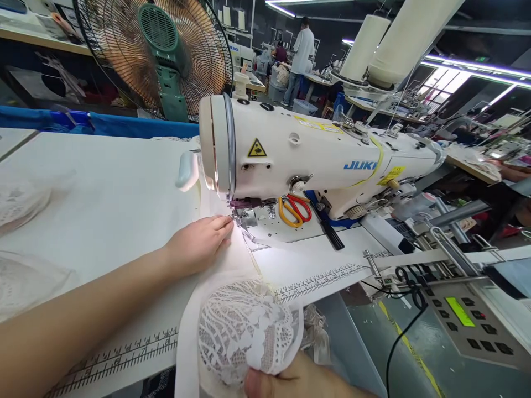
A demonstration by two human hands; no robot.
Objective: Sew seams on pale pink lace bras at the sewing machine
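Observation:
My left hand point(201, 242) lies flat on a white fabric strip point(232, 265), fingertips right beside the presser foot point(238, 218) of a white Juki sewing machine point(315, 160). At the bottom edge, my right hand point(290, 381) pinches the near end of a white lace piece point(244, 329), which lies over the fabric and hangs off the table's front edge. The fabric runs from the lace up under the needle.
Orange- and red-handled scissors point(295, 209) lie on the machine bed. A ruler strip point(319, 282) runs along the white table point(103, 188). More lace point(20, 202) sits at the left. A control panel point(468, 320) is at right, a fan point(161, 55) behind. People stand far back.

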